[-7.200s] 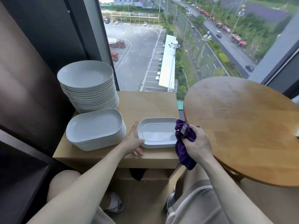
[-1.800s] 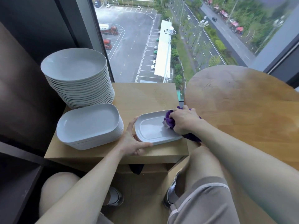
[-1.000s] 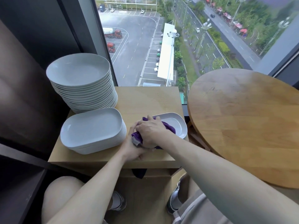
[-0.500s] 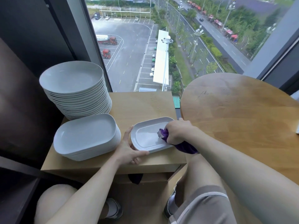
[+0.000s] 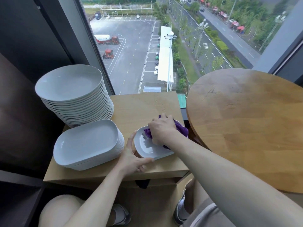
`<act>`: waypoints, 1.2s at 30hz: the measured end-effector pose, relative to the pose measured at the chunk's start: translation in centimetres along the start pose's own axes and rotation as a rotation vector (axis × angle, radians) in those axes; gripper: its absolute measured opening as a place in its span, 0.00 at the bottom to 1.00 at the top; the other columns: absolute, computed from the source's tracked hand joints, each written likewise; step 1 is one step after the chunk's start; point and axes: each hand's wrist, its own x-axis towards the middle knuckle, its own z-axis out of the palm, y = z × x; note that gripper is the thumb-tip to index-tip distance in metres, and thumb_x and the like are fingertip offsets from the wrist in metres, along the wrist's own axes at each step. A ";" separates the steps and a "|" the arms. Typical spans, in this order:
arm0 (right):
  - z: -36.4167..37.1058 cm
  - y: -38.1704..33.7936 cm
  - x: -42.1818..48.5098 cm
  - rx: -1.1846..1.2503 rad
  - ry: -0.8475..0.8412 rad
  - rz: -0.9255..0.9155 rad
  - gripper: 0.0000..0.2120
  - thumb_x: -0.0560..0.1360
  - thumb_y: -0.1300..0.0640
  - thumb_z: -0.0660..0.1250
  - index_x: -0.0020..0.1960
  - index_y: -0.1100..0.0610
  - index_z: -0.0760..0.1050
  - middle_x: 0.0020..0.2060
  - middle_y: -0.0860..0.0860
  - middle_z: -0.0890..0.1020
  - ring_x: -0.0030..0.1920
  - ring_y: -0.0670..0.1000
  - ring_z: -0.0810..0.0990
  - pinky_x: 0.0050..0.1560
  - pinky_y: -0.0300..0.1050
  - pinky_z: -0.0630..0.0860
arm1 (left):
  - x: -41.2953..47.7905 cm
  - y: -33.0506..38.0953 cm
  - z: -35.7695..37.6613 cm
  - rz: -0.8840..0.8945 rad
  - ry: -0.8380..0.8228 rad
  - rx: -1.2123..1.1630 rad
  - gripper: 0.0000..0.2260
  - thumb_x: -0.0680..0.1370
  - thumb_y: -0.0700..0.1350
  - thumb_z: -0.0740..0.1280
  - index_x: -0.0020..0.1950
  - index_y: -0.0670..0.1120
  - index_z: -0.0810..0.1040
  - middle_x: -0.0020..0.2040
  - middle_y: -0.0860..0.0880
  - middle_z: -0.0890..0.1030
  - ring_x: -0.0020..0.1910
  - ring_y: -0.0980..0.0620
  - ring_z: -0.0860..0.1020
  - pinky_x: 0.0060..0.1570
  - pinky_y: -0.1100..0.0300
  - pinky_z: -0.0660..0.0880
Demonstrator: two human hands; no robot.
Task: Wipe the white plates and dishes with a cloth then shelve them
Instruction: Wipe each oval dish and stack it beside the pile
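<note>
A white rectangular dish [image 5: 147, 147] lies at the near right of a small wooden stand [image 5: 141, 107]. The right hand [image 5: 161, 128] grips a purple cloth [image 5: 181, 128] bunched inside it; the left hand [image 5: 133, 158] clasps its near rim. Stacked rectangular dishes [image 5: 86, 143] and round plates [image 5: 72, 89] sit left.

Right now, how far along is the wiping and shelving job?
Done: nothing visibly shelved. In hand: right hand rubs a purple cloth inside a white oblong dish; left hand holds its rim. Left: stacked round white plates and stacked white rectangular dishes sit on the wooden cabinet.
</note>
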 end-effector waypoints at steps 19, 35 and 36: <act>1.1 2.3 -3.6 0.185 -0.175 -0.182 0.11 0.76 0.46 0.63 0.45 0.52 0.79 0.44 0.49 0.78 0.58 0.58 0.68 0.49 0.50 0.66 | -0.3 0.6 0.2 -0.035 -0.004 -0.031 0.54 0.68 0.35 0.83 0.75 0.73 0.56 0.38 0.53 0.84 0.28 0.50 0.74 0.27 0.57 0.74; 2.8 5.8 -1.3 0.125 0.098 0.074 0.12 0.73 0.54 0.65 0.56 0.51 0.76 0.56 0.53 0.76 0.63 0.60 0.67 0.49 0.53 0.62 | 0.5 0.3 0.0 0.007 0.025 0.002 0.56 0.62 0.34 0.86 0.77 0.67 0.59 0.59 0.45 0.85 0.53 0.48 0.86 0.52 0.55 0.81; 3.0 5.7 -1.3 0.131 0.124 0.073 0.12 0.73 0.54 0.65 0.56 0.51 0.76 0.57 0.53 0.76 0.63 0.60 0.67 0.50 0.53 0.62 | 0.5 0.4 -0.1 0.023 0.024 0.003 0.57 0.62 0.33 0.86 0.79 0.63 0.59 0.62 0.45 0.83 0.59 0.50 0.84 0.56 0.59 0.81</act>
